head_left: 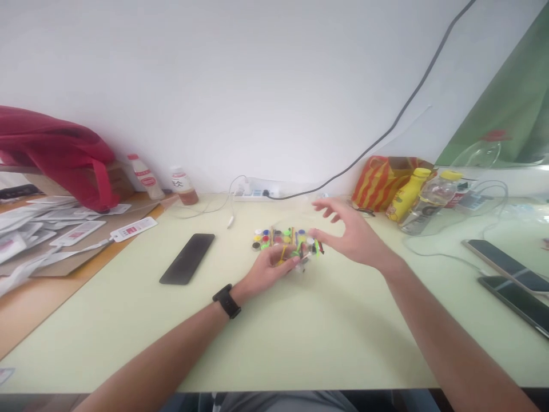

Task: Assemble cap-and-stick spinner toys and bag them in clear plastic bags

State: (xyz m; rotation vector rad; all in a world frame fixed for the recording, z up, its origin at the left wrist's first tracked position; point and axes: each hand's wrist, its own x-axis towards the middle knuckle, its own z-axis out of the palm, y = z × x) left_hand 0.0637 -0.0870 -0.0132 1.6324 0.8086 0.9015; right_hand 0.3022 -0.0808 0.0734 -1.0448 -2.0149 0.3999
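In the middle of the table lies a cluster of small coloured pieces [266,236], with round white, blue, yellow, red and black tops in rows and yellow bands across it. They look like little paint pots, but the blur hides their exact kind. My left hand [271,269], with a black watch [227,301] on its wrist, has its fingers curled round the cluster's near side, where green and clear bits show. My right hand [349,232] is raised just right of the cluster, fingers apart and holding nothing; its thumb tip overlaps the cluster's right end in view.
A black phone [187,259] lies left of my hands; two more phones [512,266] lie far right. Bottles [183,186] and a power strip [257,193] line the wall. At right stand a striped bag [377,183] and a yellow bottle [407,195]. Badges [77,233] pile up at left.
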